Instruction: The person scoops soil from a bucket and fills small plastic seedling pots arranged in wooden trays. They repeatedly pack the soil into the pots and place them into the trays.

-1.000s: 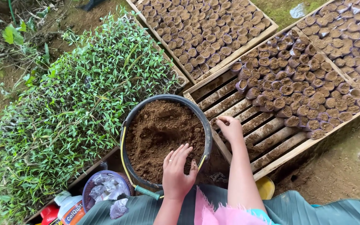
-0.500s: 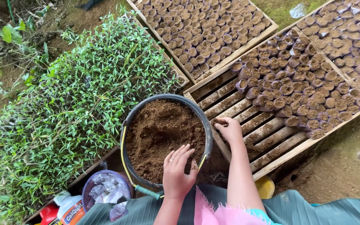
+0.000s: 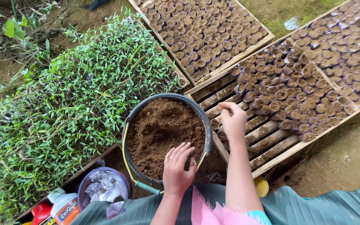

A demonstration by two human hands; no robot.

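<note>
Resting palm-down on the near edge of the soil [image 3: 163,129], the left hand [image 3: 177,168] lies inside a black bucket [image 3: 207,133] with its fingers spread and slightly curled, the tips pressed into the loose brown dirt; whether any soil is gathered under the palm cannot be told. The bucket sits straight ahead of this grip, its yellow wire handle [image 3: 124,156] hanging down the rim to the left and ending in a green sleeve just below the wrist. The right hand [image 3: 232,118] is raised just past the bucket's right rim, over the bamboo slats [image 3: 267,137] of a wooden tray, fingers bunched and pinched together at the tips; whether that grip has hold of anything small cannot be made out. Beyond the right hand, rows of small soil-filled pots [image 3: 288,91] fill the far part of the same tray, and two more trays of the same pots lie farther off. To the left of the left hand spreads a dense bed of green seedlings [image 3: 76,108]. Near that wrist, to its left, stands a purple tub [image 3: 84,192] of crumpled plastic bags, with a white bottle [image 3: 65,206] and a red one beside it.
</note>
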